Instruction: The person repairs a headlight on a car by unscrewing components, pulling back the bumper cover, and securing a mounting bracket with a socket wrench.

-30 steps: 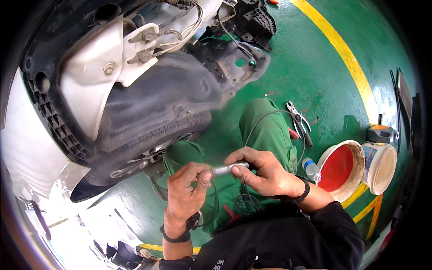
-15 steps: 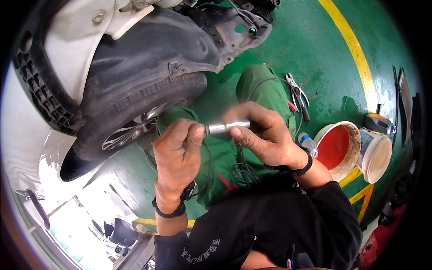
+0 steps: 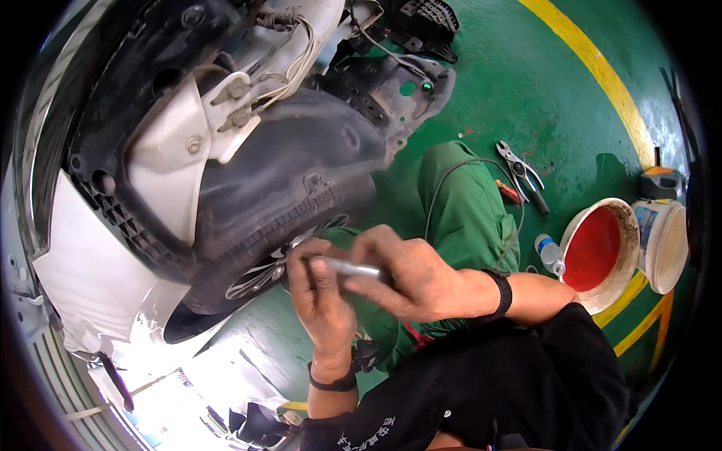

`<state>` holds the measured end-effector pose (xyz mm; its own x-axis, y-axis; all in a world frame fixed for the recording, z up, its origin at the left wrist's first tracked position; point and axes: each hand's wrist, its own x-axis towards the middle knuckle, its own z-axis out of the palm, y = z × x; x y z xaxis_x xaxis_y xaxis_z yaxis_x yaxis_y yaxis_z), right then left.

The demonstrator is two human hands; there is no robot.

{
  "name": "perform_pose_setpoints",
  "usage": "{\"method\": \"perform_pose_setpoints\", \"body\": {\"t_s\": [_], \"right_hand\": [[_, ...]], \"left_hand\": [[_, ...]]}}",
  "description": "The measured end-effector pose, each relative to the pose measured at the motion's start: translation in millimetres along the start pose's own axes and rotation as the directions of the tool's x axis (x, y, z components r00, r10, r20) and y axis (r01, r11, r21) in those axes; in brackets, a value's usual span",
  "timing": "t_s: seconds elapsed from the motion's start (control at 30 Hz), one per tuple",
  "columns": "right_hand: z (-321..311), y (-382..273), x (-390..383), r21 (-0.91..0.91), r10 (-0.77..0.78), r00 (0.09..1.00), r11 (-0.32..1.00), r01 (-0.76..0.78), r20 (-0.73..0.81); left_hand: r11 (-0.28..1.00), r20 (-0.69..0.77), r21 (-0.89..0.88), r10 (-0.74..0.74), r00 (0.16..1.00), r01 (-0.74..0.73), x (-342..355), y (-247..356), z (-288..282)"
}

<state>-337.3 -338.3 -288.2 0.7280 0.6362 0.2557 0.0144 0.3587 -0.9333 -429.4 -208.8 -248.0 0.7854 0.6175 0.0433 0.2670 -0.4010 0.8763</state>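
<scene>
Fingers [image 3: 312,264] around, seemingly, metal rod [image 3: 352,268]

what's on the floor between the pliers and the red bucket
A small clear plastic bottle lies on the green floor between the pliers and the red bucket, seen in the head view.

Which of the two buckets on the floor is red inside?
The bucket nearer the person, lying on its side beside the small bottle; the white bucket behind it shows a pale inside.

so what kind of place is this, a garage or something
Most likely a car repair workshop. A car with its wheel-arch liner and wiring exposed sits over a tyre, the green floor carries a painted yellow line, and pliers lie loose beside the person, who holds a small metal tool.
</scene>
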Motion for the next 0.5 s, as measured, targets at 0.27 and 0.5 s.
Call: {"method": "perform_pose_setpoints", "body": {"t_s": [0.27, 0.5], "right_hand": [[-33.6, -40.6, 119.8, 0.151, -0.095, 0.977, 0.981, 0.125, -0.193], [-45.0, -77.9, 189.0, -0.009, 0.051, 0.995, 0.999, -0.052, -0.087]], "left_hand": [[0.831, -0.167, -0.556, -0.136, 0.976, 0.021, 24.5, 39.4, -32.7], [0.182, -0.063, 0.970, 0.825, 0.562, -0.159, 57.3, 60.3, -112.1]]}}
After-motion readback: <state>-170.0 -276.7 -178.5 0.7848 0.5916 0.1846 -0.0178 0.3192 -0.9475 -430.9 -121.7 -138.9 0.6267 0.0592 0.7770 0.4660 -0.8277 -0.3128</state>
